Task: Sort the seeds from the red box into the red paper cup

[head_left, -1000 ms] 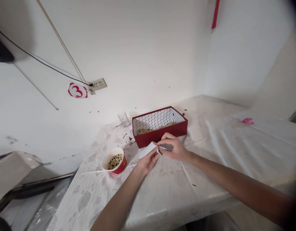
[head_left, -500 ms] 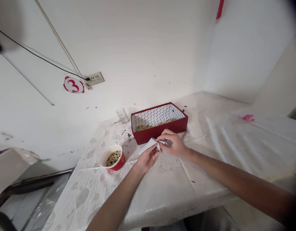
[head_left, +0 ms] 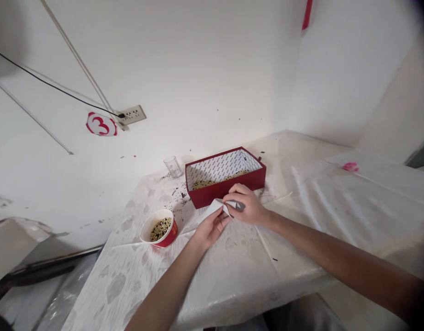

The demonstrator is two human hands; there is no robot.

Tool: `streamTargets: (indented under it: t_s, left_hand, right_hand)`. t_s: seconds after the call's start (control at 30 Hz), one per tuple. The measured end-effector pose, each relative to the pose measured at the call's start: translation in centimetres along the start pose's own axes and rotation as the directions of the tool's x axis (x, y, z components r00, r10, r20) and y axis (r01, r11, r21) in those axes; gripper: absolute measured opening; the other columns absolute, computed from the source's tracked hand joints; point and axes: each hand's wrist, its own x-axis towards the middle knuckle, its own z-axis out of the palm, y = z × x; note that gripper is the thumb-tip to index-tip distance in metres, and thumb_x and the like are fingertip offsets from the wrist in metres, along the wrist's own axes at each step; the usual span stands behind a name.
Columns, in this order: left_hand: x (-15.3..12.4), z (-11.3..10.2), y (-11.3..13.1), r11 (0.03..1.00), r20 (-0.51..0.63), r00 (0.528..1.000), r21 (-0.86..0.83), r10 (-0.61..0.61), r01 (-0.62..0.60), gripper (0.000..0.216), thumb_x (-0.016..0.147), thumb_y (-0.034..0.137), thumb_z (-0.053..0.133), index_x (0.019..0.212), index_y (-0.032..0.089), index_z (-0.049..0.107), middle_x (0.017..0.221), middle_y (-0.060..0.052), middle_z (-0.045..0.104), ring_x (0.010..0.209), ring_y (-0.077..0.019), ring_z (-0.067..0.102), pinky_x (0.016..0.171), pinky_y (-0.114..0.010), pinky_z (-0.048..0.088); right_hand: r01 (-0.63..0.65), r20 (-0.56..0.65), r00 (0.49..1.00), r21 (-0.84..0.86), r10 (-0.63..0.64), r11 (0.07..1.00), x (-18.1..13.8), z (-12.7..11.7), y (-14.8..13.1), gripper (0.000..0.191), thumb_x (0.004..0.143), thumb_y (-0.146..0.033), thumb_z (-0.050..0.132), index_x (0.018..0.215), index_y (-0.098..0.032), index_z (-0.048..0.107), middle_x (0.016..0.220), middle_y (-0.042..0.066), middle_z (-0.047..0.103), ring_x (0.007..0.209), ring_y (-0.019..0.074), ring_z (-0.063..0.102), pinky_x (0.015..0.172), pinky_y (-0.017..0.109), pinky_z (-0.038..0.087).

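Note:
A folded piece of white paper (head_left: 216, 205) is pinched between my two hands, just in front of the red box. My left hand (head_left: 212, 228) grips it from below, thumb on top. From the right, my right hand (head_left: 246, 205) holds the paper's other end with thumb and fingers closed. Behind them stands the open dark red box (head_left: 228, 187), its patterned lining showing and pale and dark beads or seeds lying inside. To the left of my left hand is a red and white paper bowl (head_left: 170, 236) holding similar pale and dark grains.
A clear glass (head_left: 172, 167) stands by the wall behind the bowl. Dark scraps (head_left: 181, 195) lie scattered between glass, bowl and box. A plastic-covered cloth (head_left: 232, 280) spreads over the table. On the wall are a power socket (head_left: 133, 115) and a number 3 sign (head_left: 101, 124).
The view has shifted slightly, so the scene sits a little further left. Both hands keep their grip on the paper, with barely any change in their pose.

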Motion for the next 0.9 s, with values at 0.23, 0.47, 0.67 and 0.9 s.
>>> streamTargets:
  t_s: [0.23, 0.47, 0.67, 0.9]
  left_hand:
    - [0.2, -0.3, 0.0, 0.999, -0.107, 0.994, -0.004, 0.032, -0.033, 0.019, 0.082, 0.010, 0.070, 0.101, 0.011, 0.071, 0.100, -0.008, 0.072, 0.088, -0.0149, 0.067, 0.089, -0.031, 0.057]
    - [0.6, -0.3, -0.3, 0.996, -0.179, 0.980, 0.007, 0.086, -0.086, 0.019, 0.079, 0.009, 0.074, 0.098, 0.014, 0.072, 0.095, -0.005, 0.073, 0.083, -0.0122, 0.067, 0.083, -0.025, 0.059]
    - [0.2, 0.4, 0.0, 0.989, -0.142, 0.981, 0.086, 0.134, -0.123, 0.022, 0.078, 0.012, 0.076, 0.099, 0.016, 0.073, 0.102, -0.005, 0.073, 0.091, -0.0134, 0.067, 0.089, -0.027, 0.057]
    - [0.3, -0.4, 0.2, 0.990, -0.074, 0.993, 0.112, 0.096, -0.088, 0.020, 0.079, 0.011, 0.074, 0.099, 0.014, 0.074, 0.101, -0.006, 0.073, 0.090, -0.0130, 0.067, 0.097, -0.033, 0.055]
  right_hand:
    - [0.115, 0.008, 0.993, -0.078, -0.115, 0.990, -0.1, 0.0, 0.8, 0.028, 0.085, -0.020, 0.067, 0.109, -0.033, 0.074, 0.087, 0.003, 0.058, 0.080, 0.0185, 0.055, 0.074, 0.037, 0.044]
    - [0.081, 0.046, 0.996, -0.042, -0.079, 0.996, -0.1, 0.4, 0.7, 0.031, 0.087, -0.015, 0.062, 0.108, -0.033, 0.075, 0.088, 0.004, 0.059, 0.082, 0.0190, 0.055, 0.074, 0.036, 0.045]
    - [0.091, 0.076, 0.994, -0.174, -0.079, 0.981, -0.2, 0.4, 1.0, 0.028, 0.086, -0.015, 0.063, 0.103, -0.032, 0.076, 0.085, 0.003, 0.058, 0.080, 0.0189, 0.052, 0.074, 0.037, 0.041]
    - [0.092, 0.075, 0.994, -0.183, -0.079, 0.979, -0.2, 0.4, 1.1, 0.029, 0.091, -0.018, 0.061, 0.111, -0.035, 0.074, 0.087, 0.004, 0.058, 0.081, 0.0190, 0.051, 0.072, 0.036, 0.042]
